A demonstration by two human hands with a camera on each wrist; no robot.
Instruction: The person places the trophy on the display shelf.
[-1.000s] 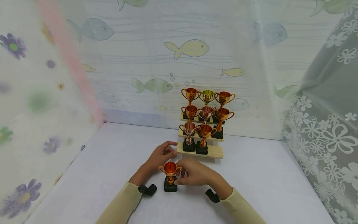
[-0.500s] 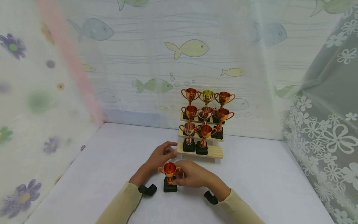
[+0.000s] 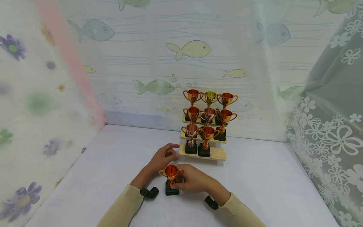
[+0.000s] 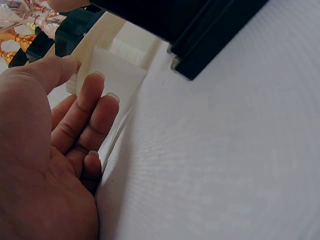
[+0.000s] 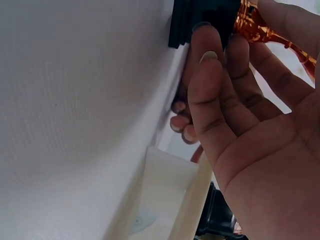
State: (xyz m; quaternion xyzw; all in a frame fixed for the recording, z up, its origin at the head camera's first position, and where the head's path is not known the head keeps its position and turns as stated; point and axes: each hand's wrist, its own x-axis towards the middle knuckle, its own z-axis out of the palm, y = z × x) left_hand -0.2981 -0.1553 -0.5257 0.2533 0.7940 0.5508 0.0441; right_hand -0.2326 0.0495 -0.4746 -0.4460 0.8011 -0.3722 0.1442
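Note:
A copper-orange trophy cup (image 3: 171, 172) on a black square base stands on the white table in front of me. My right hand (image 3: 195, 179) pinches its stem from the right side, with thumb and fingers about the lower stem and base (image 5: 207, 20) in the right wrist view. My left hand (image 3: 160, 160) lies beside the left end of a stepped wooden stand (image 3: 219, 154), its index finger and thumb at the lowest shelf's corner. The other left fingers curl loosely with nothing in them. On that shelf are a pinkish trophy (image 3: 191, 130) and an orange trophy (image 3: 208, 134).
Two higher shelves carry several more trophies, including a yellow-gold one (image 3: 210, 97) at the back. Bare wood shows at the lowest shelf's right end. A fish-print curtain (image 3: 158, 50) hangs behind the white table (image 3: 255, 176); patterned sheets close both sides.
My right hand has shifted slightly left and toward me, its thumb now farther across the trophy's stem. The cup has tipped a touch leftward. My left hand has stayed in place.

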